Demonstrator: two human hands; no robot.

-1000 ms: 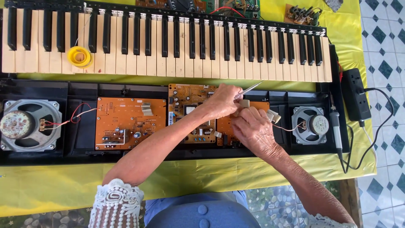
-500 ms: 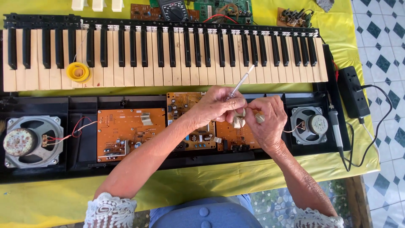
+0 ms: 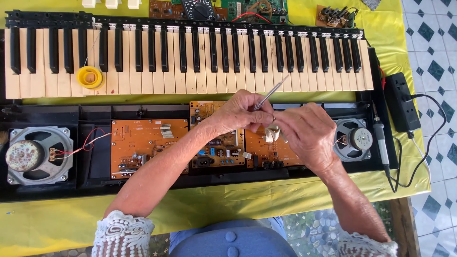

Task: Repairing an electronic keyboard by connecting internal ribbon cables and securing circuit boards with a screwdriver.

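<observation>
While I hold the thin metal tool (image 3: 269, 93) pinched between the thumb and fingers of my left hand (image 3: 243, 113), its tip slanting up toward the keys, my right hand (image 3: 307, 134) is curled beside it, pinching a small pale folded piece (image 3: 272, 133) near the middle of the frame. Both hands hover just above the open keyboard case (image 3: 90, 188), over the orange circuit boards (image 3: 148, 146).

I think the main danger is a slip: if my grip loosens, the tool could drop onto the bare boards and scratch a trace or bridge contacts. The pale piece could also fall among the components and be hard to find. The soldering iron (image 3: 381, 140) lies at the right edge of the case, its cord running to the black power strip (image 3: 401, 101); a careless elbow could snag it.

As a container, the black case holds the boards in the centre, a large speaker (image 3: 34, 154) at the left with red wires, and a smaller speaker (image 3: 354, 139) at the right. A yellow solder reel (image 3: 89, 77) rests on the keys (image 3: 190, 62), upper left.
</observation>
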